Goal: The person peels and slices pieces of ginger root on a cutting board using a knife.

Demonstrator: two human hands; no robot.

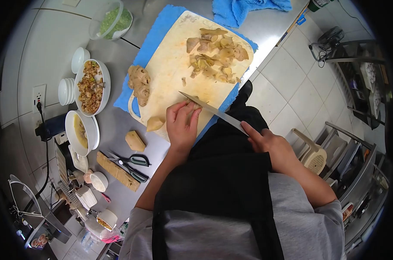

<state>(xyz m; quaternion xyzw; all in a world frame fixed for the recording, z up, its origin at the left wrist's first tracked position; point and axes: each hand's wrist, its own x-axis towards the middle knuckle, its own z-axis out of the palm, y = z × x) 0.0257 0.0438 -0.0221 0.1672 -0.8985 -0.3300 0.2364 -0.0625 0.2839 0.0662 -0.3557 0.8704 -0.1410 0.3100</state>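
My right hand (pixel 265 142) grips a kitchen knife (pixel 224 116) by its handle, which my fingers hide. The blade points up and left across a pale cutting board (pixel 170 65). Under the fingertips of my left hand (pixel 182 122), a small piece of ginger (pixel 197 101) is held on the board beside the blade, partly covered. Ginger peelings and scraps (pixel 218 54) lie heaped at the board's far right. An unpeeled ginger root (pixel 139 84) rests at the left edge. A peeled chunk (pixel 154 124) sits near my left wrist, and another chunk (pixel 135 141) lies on the metal counter.
Scissors (pixel 129 166) lie across a wooden block (pixel 117 171) on the counter. Left stand a bowl of chopped food (pixel 106 97), a bowl with yellowish liquid (pixel 91 134) and a tub of green food (pixel 118 19). Blue cloth (pixel 159 32) underlies the board; a chair (pixel 313 158) stands right.
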